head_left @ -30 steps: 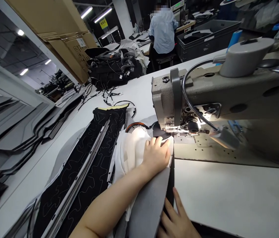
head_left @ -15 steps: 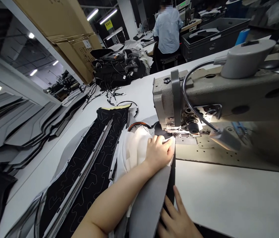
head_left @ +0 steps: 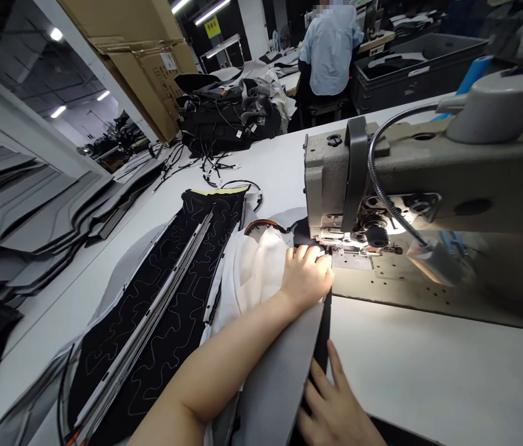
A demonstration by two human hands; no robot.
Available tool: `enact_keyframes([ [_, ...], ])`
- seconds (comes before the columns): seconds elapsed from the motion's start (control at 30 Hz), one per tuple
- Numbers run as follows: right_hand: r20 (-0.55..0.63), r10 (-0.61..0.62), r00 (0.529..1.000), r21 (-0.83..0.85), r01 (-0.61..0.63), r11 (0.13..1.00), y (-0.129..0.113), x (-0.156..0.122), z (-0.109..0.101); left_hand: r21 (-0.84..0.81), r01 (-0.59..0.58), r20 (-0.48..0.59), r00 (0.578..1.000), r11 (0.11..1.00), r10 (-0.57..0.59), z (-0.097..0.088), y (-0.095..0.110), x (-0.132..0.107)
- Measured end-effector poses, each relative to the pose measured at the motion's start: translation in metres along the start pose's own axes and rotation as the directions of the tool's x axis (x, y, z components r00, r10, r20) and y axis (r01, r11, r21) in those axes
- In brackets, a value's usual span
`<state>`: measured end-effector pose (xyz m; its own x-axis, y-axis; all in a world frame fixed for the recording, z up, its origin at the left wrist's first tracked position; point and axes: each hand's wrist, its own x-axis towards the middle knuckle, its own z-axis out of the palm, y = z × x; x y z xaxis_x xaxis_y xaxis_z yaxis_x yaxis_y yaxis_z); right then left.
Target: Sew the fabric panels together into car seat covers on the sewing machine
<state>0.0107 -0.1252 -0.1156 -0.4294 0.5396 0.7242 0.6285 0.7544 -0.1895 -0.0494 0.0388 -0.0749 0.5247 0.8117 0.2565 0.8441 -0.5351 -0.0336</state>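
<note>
My left hand point(head_left: 306, 277) is closed, its fingers curled over the edge of the layered fabric just in front of the sewing machine's point(head_left: 351, 238) presser foot. Under it lies a grey fabric panel point(head_left: 277, 384) with bunched white cloth point(head_left: 261, 266) on its left side. A black layer point(head_left: 324, 334) shows along the panel's right edge. Lower down, my right hand point(head_left: 338, 406) rests with fingers spread at this edge, some fingertips partly hidden beneath the grey panel. The lamp lights the needle area, but my left fingers cover part of the seam.
A black quilted piece point(head_left: 168, 310) with wavy stitching lies to the left on the white table point(head_left: 428, 359). Grey panels point(head_left: 43, 217) are stacked at far left. Behind are a dark fabric pile point(head_left: 233, 111), cardboard boxes point(head_left: 154, 80), a grey crate point(head_left: 410, 68) and a seated person point(head_left: 330, 52).
The view has shifted, so the machine appears further right. My left hand sits slightly closer to the presser foot, its fingers more curled. My right hand stays at the panel edge, fingers still spread.
</note>
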Motion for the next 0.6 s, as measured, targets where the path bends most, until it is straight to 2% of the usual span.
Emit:
enact_keyframes([
  [0.1,0.002,0.013,1.0,-0.013,-0.013,1.0,-0.006,-0.003,-0.001,0.016,-0.016,0.037,0.999,1.0,0.015,-0.013,0.007,-0.005],
  [0.17,-0.012,0.02,1.0,-0.02,-0.021,1.0,-0.01,-0.004,0.001,0.019,-0.001,0.175,0.985,1.0,-0.002,-0.03,0.011,-0.012],
  [0.2,-0.024,0.024,0.999,-0.025,-0.025,0.999,-0.012,-0.005,0.002,0.005,0.015,0.282,0.959,1.0,-0.016,-0.039,0.011,-0.017],
  [0.23,-0.037,0.026,0.999,-0.03,-0.027,0.999,-0.015,-0.005,0.003,-0.02,0.032,0.402,0.915,0.999,-0.021,-0.049,0.01,-0.022],
  [0.3,-0.057,0.024,0.998,-0.041,-0.026,0.999,-0.018,-0.007,0.006,-0.094,0.074,0.612,0.791,0.993,-0.001,-0.066,0.005,-0.03],
  [0.33,-0.053,0.016,0.998,-0.047,-0.018,0.999,-0.02,-0.007,0.006,-0.138,0.098,0.676,0.736,0.986,0.021,-0.071,0.002,-0.034],
  [0.37,-0.042,0.002,0.999,-0.056,-0.004,0.998,-0.021,-0.008,0.007,-0.185,0.12,0.71,0.703,0.975,0.048,-0.075,-0.002,-0.036],
  [0.4,-0.023,-0.017,1.0,-0.065,0.015,0.998,-0.022,-0.009,0.007,-0.231,0.141,0.714,0.697,0.963,0.069,-0.076,-0.006,-0.038],
  [0.53,0.035,-0.054,0.998,-0.087,0.056,0.995,-0.025,-0.013,0.007,-0.36,0.188,0.653,0.75,0.914,0.103,-0.068,-0.012,-0.041],
  [0.6,0.021,-0.041,0.999,-0.074,0.043,0.996,-0.027,-0.015,0.008,-0.363,0.199,0.663,0.741,0.91,0.103,-0.064,-0.01,-0.042],
])
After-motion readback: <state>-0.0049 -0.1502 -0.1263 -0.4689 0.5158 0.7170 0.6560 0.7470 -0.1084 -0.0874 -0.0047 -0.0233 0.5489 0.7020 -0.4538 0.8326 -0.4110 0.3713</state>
